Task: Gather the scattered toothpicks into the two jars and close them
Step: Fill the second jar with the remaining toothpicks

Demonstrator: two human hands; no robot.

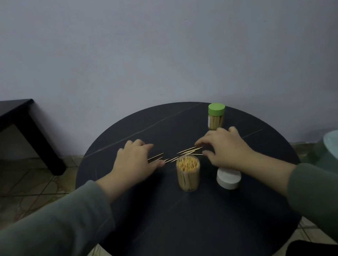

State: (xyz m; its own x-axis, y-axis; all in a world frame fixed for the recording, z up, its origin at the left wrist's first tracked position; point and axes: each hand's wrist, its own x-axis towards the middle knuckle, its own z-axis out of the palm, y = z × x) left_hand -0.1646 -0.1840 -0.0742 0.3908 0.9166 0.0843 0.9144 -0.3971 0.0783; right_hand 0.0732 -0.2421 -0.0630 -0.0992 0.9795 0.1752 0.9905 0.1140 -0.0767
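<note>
Loose toothpicks [186,152] lie flat on table [172,219] at 12 o'clock from open jar [188,175]. Left hand [135,161] and right hand [225,149] flank them, fingers spread, grip holding nothing. Light, thin, roll-prone; likely sweep together, pinch bundle mid-length. White lid [228,178] at 3 o'clock; green-lidded jar [216,116] already closed.

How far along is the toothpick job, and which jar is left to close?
Done: the far jar already wears its green lid. In hand: left hand and right hand flank the loose toothpicks on the table, fingers spread, seemingly herding them; neither clearly grips any. Left: get those into the open near jar, then fit the white lid lying beside it.
</note>
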